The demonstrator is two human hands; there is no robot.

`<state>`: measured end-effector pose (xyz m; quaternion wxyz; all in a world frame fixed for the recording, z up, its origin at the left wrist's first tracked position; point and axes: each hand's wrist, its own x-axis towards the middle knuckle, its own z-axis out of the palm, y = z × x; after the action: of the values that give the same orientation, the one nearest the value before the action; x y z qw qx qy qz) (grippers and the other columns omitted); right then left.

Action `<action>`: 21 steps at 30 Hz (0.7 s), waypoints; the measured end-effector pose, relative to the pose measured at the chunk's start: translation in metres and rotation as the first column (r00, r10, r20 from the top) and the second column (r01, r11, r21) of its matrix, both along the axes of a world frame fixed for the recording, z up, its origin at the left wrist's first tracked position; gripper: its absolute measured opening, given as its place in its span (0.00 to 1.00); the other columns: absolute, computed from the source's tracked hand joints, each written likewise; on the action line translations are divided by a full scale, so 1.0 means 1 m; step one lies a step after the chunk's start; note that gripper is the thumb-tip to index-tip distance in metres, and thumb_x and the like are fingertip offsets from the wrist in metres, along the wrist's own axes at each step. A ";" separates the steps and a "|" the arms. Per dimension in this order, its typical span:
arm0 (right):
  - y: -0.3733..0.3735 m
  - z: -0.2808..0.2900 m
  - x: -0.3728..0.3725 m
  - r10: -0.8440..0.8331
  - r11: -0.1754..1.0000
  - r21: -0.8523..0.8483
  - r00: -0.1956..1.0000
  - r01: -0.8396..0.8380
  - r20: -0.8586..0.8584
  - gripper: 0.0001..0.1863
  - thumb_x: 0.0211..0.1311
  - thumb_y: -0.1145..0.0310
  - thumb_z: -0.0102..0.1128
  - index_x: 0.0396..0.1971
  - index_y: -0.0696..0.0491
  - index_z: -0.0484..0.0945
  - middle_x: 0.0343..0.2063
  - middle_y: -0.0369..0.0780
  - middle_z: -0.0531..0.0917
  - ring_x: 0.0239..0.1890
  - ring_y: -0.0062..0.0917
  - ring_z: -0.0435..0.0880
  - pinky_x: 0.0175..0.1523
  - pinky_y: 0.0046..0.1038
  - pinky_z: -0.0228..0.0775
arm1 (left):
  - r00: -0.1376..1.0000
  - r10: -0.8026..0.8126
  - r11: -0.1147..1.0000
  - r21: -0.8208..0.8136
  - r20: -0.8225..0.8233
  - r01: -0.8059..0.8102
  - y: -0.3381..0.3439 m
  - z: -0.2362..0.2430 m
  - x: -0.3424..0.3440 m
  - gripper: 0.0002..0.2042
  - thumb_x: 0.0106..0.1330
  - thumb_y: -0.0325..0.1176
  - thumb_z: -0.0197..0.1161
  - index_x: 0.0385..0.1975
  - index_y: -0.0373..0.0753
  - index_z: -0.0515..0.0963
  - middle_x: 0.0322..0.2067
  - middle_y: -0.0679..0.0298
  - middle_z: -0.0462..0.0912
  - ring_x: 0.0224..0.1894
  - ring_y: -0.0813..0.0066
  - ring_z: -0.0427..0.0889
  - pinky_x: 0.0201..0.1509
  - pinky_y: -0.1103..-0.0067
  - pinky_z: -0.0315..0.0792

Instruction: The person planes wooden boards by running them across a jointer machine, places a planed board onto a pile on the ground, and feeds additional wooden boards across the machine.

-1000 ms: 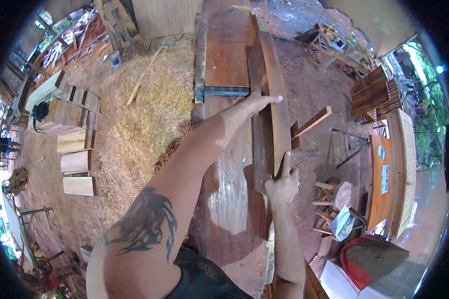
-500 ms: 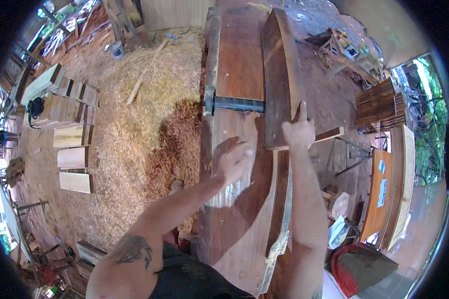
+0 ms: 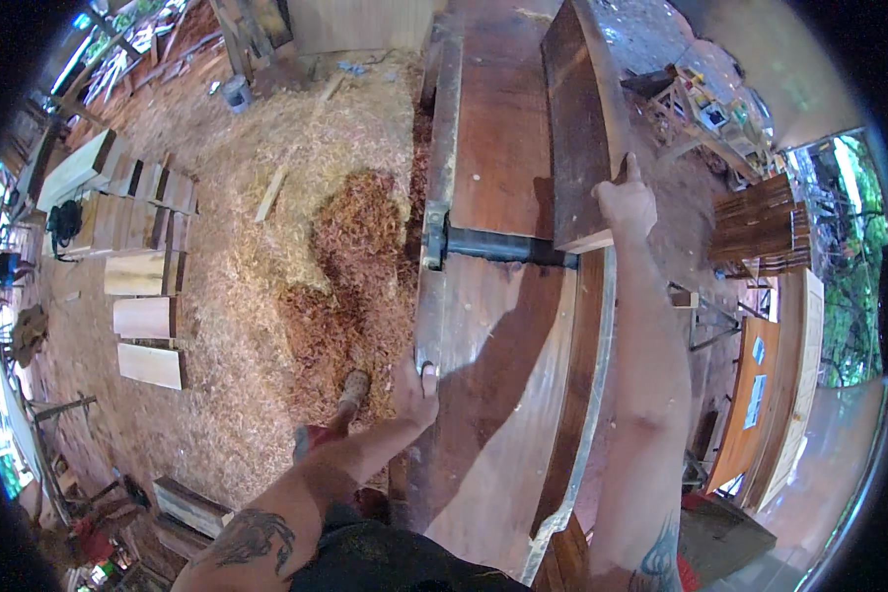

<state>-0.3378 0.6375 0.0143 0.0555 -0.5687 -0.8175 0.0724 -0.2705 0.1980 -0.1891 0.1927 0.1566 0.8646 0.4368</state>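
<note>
My right hand [image 3: 629, 202] is closed on the near end of a thick dark wooden board [image 3: 584, 128], its thumb and fingers along the right side. The board stands on its narrow edge on the right of a long wood-topped jointer bed [image 3: 493, 365], lying lengthwise away from me. Its near end is close to the dark cylindrical cutter head [image 3: 508, 247] that crosses the bed. My left hand [image 3: 417, 390] grips the left edge of the bed on the near side of the cutter head, thumb on top, other fingers partly hidden.
A raised wooden fence [image 3: 574, 385] runs along the bed's right side. Shavings [image 3: 345, 237] cover the floor at left, where my foot [image 3: 353, 390] stands. Stacked timber blocks [image 3: 118, 217] lie farther left. Wooden panels [image 3: 745, 405] lean at right, near a cluttered stand [image 3: 710, 113].
My right hand has moved the board forward along the bed, its near end now by the cutter head. My left hand has gone from above the bed to its left edge. The view has shifted.
</note>
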 end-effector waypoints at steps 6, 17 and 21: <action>0.059 0.004 -0.052 0.030 0.997 -0.069 0.990 -0.040 -0.139 0.47 0.46 0.55 0.67 0.71 0.50 0.64 0.55 0.57 0.81 0.60 0.50 0.80 0.63 0.43 0.73 | 0.998 -0.063 0.996 -0.062 0.026 0.064 -0.001 0.009 -0.005 0.33 0.72 0.42 0.50 0.70 0.27 0.55 0.65 0.32 0.62 0.68 0.33 0.63 0.74 0.57 0.57; -0.042 0.076 -0.041 0.133 0.971 -0.186 0.987 -0.148 -0.093 0.41 0.40 0.52 0.77 0.50 0.69 0.77 0.48 0.59 0.84 0.52 0.50 0.84 0.59 0.40 0.75 | 0.994 -0.052 0.998 -0.020 0.095 0.054 -0.010 0.007 -0.007 0.40 0.70 0.49 0.54 0.71 0.23 0.51 0.69 0.31 0.56 0.71 0.31 0.57 0.76 0.52 0.53; -0.129 0.119 0.003 0.021 0.859 -0.448 0.893 -0.246 -0.449 0.31 0.46 0.58 0.73 0.46 0.67 0.80 0.43 0.52 0.86 0.41 0.44 0.87 0.55 0.38 0.77 | 0.987 -0.087 0.994 -0.046 0.138 0.094 -0.015 0.015 -0.011 0.42 0.70 0.54 0.55 0.73 0.26 0.51 0.71 0.34 0.55 0.73 0.33 0.55 0.78 0.53 0.50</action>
<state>-0.3343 0.5089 0.1333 0.0816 -0.4740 -0.7771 0.4059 -0.2812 0.1834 -0.1739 0.2750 0.1605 0.8526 0.4143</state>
